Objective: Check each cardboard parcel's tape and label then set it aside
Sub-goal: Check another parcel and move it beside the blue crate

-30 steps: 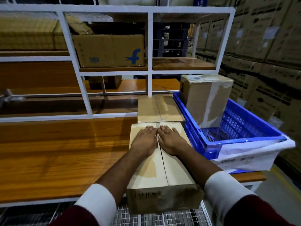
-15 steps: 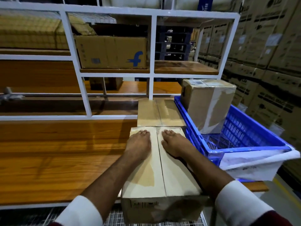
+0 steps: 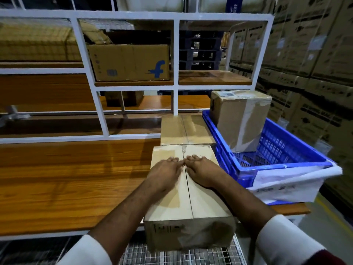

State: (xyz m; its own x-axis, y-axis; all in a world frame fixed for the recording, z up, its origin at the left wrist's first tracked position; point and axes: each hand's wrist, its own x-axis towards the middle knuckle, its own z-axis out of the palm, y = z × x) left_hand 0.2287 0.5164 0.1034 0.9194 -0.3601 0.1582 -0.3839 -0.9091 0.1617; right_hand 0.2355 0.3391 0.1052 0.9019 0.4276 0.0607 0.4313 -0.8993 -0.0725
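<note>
**packer_42:** ok so where's this one at? Going left to right: most of the wooden surface (image 3: 66, 178) on the left is just wood, then the parcel (image 3: 188, 197) being checked sits at its right end, hanging over the front edge above a wire grid (image 3: 172, 257).

**boxnerd:** yep. Left hand (image 3: 165, 174) and right hand (image 3: 202, 172) both lie flat on top, fingers straight, gripping nothing, one either side of the taped centre seam (image 3: 188, 190). Looks like the tape check to me, pressing along the seam.

**packer_42:** label?

**boxnerd:** can't see one on top. There's print on the front face, too blurry to read. Next I'd guess the parcel needs turning to find the label, then it gets set aside. Another parcel (image 3: 186, 129) touches its far end, and right of that a blue crate (image 3: 286, 165) holds a taped box (image 3: 240, 119).
</note>
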